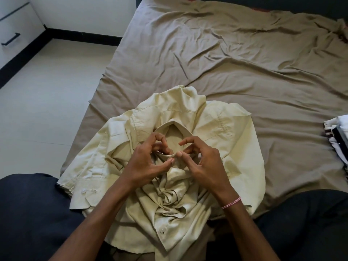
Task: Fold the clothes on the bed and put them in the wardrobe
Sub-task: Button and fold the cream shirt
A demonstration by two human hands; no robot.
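Pinching shirt (227, 129) front between them: left hand (148, 163), right hand (206, 162); shirt crumpled on bed (244, 63)

You have a plain pale yellow shirt (226, 129) with white buttons (84, 190) on a plain taupe bed sheet (244, 53). The folded pile (337, 132) at the right edge is striped black and white. The band (231, 202) on your right wrist is pink and white, and your trousers (28, 213) are dark navy.
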